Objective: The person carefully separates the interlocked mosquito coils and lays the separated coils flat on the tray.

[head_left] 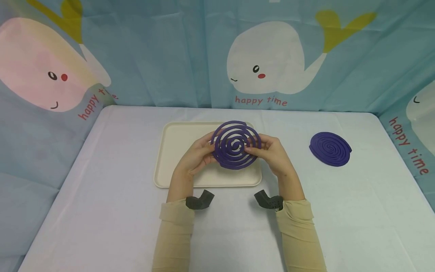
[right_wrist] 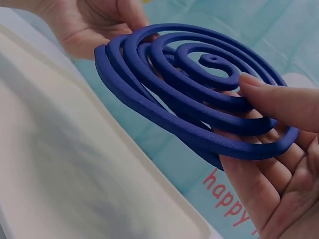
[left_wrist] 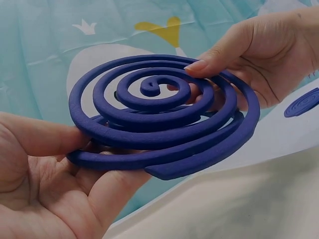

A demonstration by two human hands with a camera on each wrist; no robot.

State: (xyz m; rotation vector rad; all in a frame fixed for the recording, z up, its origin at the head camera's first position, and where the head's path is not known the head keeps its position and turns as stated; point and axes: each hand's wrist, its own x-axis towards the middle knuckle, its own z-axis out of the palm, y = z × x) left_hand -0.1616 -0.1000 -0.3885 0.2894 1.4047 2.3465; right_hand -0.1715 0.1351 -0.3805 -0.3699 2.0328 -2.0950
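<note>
Both hands hold a dark purple-blue mosquito coil (head_left: pixel 234 165) above the tray. Its turns stand apart in layers, with gaps between them, and the small loop at its centre shows in both wrist views. The left hand (head_left: pixel 194 155) pinches the outer edge, thumb on top and fingers beneath. From the other side, the right hand (head_left: pixel 274 153) grips it with the thumb (right_wrist: pixel 279 102) lying on the inner turns and the fingers below. Part of the right fingers is hidden behind the coil. Under the coil lies a cream rectangular tray (head_left: pixel 176 177).
Another purple mosquito coil (head_left: pixel 330 149), its turns close together, lies flat on the white table (head_left: pixel 370 211) to the right. A blue curtain (head_left: pixel 170 56) printed with whales hangs behind the table and at its sides. Black wrist cameras sit on both wrists.
</note>
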